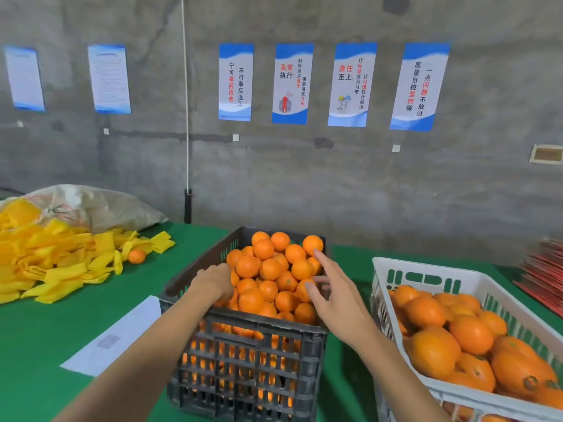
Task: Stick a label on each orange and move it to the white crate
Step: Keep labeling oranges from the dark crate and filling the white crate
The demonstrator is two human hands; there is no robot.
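A black slatted crate in the middle is heaped with oranges. My left hand reaches in over its left rim, fingers curled down among the fruit; what it holds is hidden. My right hand hovers over the right side of the heap with fingers spread, fingertips touching an orange. To the right stands the white crate, holding several oranges. A white label sheet lies on the green table, left of the black crate.
A pile of yellow foam sleeves with a grey sack behind it covers the table's left, one stray orange beside it. Red sheets are stacked at the far right. A concrete wall with posters stands behind.
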